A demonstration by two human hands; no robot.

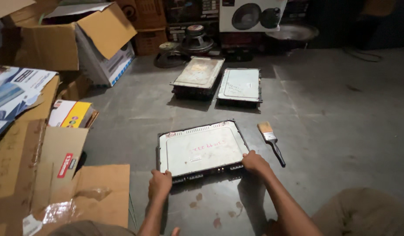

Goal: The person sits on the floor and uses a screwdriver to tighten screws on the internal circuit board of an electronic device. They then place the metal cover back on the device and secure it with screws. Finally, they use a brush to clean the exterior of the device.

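Our left hand (160, 184) and right hand (254, 162) grip the near edge of a flat metal unit (201, 149) on the floor (333, 113); a brush (270, 142) lies just beside it.

A single head-worn camera looks steeply down and forward from above a person sitting low on the floor (324, 109), close enough that the forearms enter from the bottom edge. It faces the far wall, where boxes (57, 43) and speakers (250, 15) fill the top edge. Nearest is the metal unit (202, 148), centre frame.
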